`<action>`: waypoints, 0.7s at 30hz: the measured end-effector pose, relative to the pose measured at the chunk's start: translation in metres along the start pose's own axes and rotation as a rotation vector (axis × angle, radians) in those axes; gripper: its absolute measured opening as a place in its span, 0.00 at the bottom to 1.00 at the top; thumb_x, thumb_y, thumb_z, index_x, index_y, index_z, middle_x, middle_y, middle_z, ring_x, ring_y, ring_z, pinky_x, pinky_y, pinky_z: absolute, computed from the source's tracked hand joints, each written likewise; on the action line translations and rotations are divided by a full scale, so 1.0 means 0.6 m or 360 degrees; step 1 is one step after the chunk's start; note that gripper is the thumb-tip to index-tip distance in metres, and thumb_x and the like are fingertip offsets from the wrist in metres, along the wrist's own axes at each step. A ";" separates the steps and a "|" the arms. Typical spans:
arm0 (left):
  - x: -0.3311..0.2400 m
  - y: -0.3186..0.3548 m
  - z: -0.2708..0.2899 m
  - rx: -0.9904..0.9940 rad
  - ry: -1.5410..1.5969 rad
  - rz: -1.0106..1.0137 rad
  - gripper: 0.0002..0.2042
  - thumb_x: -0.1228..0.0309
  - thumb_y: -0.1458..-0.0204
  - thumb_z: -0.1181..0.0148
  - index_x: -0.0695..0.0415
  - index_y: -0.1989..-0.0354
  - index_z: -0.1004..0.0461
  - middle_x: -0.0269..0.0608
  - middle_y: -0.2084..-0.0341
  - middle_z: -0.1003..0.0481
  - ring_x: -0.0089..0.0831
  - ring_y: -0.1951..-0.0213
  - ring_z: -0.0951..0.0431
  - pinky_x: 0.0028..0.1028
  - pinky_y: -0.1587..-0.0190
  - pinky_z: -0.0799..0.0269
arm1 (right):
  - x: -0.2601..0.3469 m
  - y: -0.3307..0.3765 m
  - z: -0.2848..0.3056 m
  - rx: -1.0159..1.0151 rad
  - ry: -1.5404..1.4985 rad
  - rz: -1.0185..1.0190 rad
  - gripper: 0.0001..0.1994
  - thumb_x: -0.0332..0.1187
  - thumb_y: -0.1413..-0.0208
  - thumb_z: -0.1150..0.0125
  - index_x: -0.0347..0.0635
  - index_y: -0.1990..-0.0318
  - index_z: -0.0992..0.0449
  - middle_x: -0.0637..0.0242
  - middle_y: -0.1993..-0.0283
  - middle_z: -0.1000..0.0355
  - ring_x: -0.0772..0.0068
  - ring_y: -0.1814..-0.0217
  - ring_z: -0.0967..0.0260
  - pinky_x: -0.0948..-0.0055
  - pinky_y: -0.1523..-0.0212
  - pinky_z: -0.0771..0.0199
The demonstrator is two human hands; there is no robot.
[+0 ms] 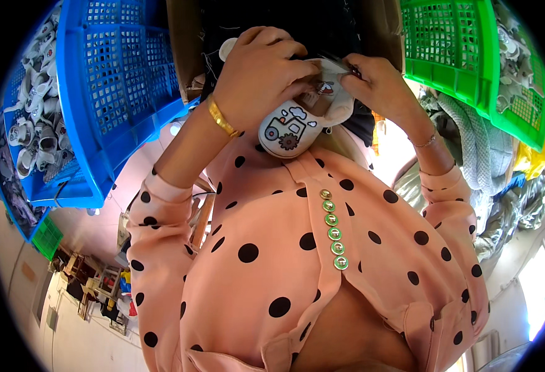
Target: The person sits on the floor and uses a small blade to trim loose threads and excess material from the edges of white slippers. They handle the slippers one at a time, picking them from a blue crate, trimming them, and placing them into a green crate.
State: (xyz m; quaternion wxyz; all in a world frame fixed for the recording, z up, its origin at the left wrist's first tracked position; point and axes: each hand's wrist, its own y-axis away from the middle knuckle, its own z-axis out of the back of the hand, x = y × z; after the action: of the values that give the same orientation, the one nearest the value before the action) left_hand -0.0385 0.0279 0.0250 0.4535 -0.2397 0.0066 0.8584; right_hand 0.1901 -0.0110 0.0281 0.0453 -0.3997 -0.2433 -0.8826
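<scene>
My left hand (pixel 263 68), its wrist circled by a gold bracelet, is closed around a small white baby shoe (pixel 290 133). A train with clouds and a dark gear decorates the shoe's rounded toe, which points toward my body. At the shoe's opening, my right hand (pixel 375 84) is closed, with a small dark pointed tool (pixel 354 72) partly hidden between thumb and fingers; its exact kind is unclear. Behind my left hand a round white piece (pixel 227 49) shows, mostly covered. Both hands are above black cloth (pixel 279 15) flecked with loose threads.
To the left stands a blue plastic basket (pixel 120 80), beside several small pale shoes (pixel 40 127). A green basket (pixel 449 56) stands at the right, more pale shoes (pixel 514 68) beyond its side. Cardboard (pixel 186 43) edges the black cloth. Grey quilted fabric (pixel 489 142) lies below the green basket.
</scene>
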 end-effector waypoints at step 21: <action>0.001 -0.044 -0.047 0.0437 -0.0105 0.0143 0.05 0.65 0.53 0.39 0.49 0.73 0.19 0.41 0.80 0.23 0.39 0.75 0.21 0.32 0.72 0.25 | -0.018 0.014 0.016 -0.0477 0.0866 0.0393 0.21 0.53 0.40 0.48 0.41 0.65 0.32 0.60 0.81 0.29 0.54 0.80 0.30 0.65 0.78 0.30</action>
State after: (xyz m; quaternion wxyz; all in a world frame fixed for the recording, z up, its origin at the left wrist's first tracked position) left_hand -0.0064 0.0373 0.0053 0.4431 -0.1465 0.1199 0.8762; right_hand 0.2065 -0.0153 0.0290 0.1560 -0.1780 -0.0395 -0.9708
